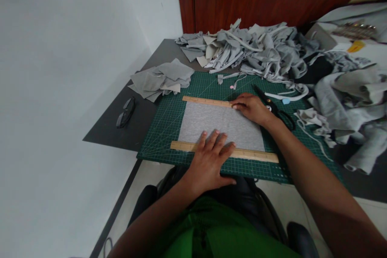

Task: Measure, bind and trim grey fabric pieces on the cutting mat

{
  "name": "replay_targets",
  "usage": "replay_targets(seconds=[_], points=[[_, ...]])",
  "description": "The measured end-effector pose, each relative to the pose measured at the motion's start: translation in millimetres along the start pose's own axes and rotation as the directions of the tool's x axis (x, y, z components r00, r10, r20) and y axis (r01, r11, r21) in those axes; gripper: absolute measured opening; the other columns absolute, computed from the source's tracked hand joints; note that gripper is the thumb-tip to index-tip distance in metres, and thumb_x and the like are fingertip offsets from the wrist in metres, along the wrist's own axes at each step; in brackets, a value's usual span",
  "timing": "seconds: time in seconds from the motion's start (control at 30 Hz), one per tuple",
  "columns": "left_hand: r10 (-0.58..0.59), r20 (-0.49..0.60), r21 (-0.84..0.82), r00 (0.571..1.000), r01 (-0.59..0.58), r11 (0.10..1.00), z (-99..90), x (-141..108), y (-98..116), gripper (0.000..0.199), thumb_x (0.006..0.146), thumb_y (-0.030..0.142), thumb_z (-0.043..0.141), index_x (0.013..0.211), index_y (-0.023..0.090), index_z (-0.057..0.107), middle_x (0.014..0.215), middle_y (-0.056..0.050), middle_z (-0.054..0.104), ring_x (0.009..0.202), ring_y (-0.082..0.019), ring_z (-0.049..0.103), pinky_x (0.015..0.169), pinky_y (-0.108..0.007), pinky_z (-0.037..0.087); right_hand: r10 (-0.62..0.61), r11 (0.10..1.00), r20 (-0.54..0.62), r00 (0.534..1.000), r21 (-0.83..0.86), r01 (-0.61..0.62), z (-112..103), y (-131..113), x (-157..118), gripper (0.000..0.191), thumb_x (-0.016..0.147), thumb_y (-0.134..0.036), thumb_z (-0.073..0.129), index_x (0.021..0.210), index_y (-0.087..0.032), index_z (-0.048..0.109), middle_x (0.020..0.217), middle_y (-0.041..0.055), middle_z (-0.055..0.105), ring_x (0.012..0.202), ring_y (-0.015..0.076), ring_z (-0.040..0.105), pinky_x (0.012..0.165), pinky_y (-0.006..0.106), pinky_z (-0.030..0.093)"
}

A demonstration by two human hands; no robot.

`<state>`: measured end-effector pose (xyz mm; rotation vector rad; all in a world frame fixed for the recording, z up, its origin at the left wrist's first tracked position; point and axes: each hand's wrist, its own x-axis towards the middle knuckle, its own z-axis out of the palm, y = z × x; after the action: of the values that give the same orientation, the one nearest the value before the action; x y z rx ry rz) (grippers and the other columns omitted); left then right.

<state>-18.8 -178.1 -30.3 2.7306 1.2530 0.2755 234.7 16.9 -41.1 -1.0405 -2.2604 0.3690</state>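
A light grey fabric piece (222, 123) lies flat on a green cutting mat (163, 129). Along its near edge runs a wooden ruler (256, 155), and my left hand (210, 161) rests across it, fingers spread, fingertips on the fabric. A second wooden ruler (205, 101) lies along the far edge of the fabric. My right hand (249, 107) is at that ruler's right end, with thumb and fingers pinched on it. Black scissors (272, 107) lie just right of my right hand, partly behind the wrist.
Grey fabric scraps (163, 76) and glasses (126, 112) lie at the left on the dark table (102, 131). A large heap of scraps (272, 48) fills the back, and more cloth (347, 100) lies at the right. Blue chalk (286, 100) is beyond the scissors.
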Motion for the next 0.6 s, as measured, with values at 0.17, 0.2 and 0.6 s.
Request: replay_targets(seconds=[0.17,0.2,0.6], points=[[0.006,0.006,-0.012,1.0,-0.006,1.0,-0.3,-0.8,-1.2,0.108,0.074,0.082,0.072,0.159,0.026,0.04,0.17,-0.012,0.033,0.16,-0.038,0.017,0.13,-0.06,-0.001,-0.01,1.0,-0.001,1.0,0.028,0.01,-0.2,-2.4,-0.5,0.022,0.092,-0.023,0.064,0.104,-0.022,0.083,0.098,0.011,0.077,0.093,0.0278,0.07,0.089,0.045,0.056],[0.006,0.004,-0.015,1.0,-0.006,1.0,-0.1,-1.0,-1.5,0.108,0.074,0.082,0.072,0.159,0.025,0.04,0.17,-0.011,0.033,0.16,-0.038,0.016,0.131,-0.06,-0.001,-0.008,1.0,0.0,1.0,0.03,0.008,-0.4,-3.1,-0.6,0.023,0.092,-0.023,0.064,0.104,-0.023,0.083,0.098,0.0108,0.078,0.094,0.0278,0.07,0.089,0.045,0.056],[0.006,0.007,-0.018,1.0,-0.006,1.0,0.4,-2.8,-1.3,0.109,0.073,0.084,0.071,0.16,0.026,0.039,0.17,-0.012,0.033,0.16,-0.038,0.016,0.13,-0.06,-0.001,-0.019,1.0,0.055,0.998,0.024,0.018,-6.6,-5.9,-0.8,0.021,0.093,-0.022,0.065,0.103,-0.022,0.083,0.098,0.0097,0.077,0.097,0.0269,0.07,0.092,0.044,0.055]])
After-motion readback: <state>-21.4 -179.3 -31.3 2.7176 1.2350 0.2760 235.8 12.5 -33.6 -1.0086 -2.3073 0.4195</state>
